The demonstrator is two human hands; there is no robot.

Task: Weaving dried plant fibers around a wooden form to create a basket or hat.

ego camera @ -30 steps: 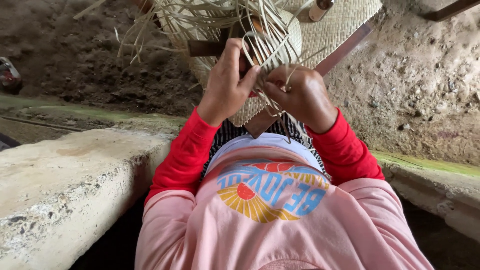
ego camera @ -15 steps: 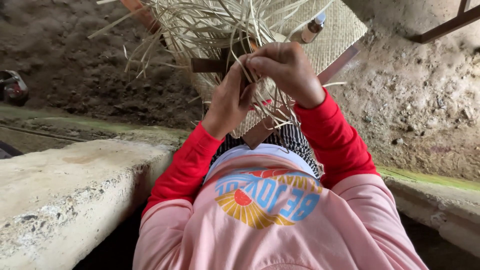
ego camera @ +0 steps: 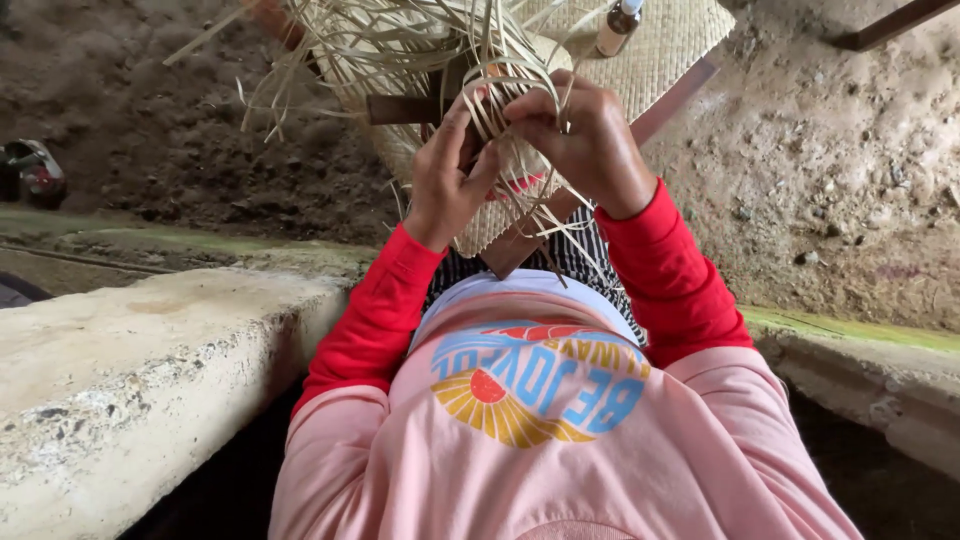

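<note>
The loose pale strips (ego camera: 490, 95) rise from the unfinished edge of the woven piece (ego camera: 500, 200), which sits at the near edge of a woven mat (ego camera: 680, 45), in front of the person's chest. The right hand (ego camera: 590, 140) is closed, pinching a looped strip between thumb and fingers; the left hand (ego camera: 445, 185) presses thumb and forefinger on the strips just beside it. To do this well, I judge the left hand should pin the crossing firmly while the right draws its strip flat and snug, without twisting it. Half a second ago the right hand was higher, arched over the left; now it has come down beside it and the loop shows clearly. A small bottle (ego camera: 618, 22) stands on the mat beyond.
</note>
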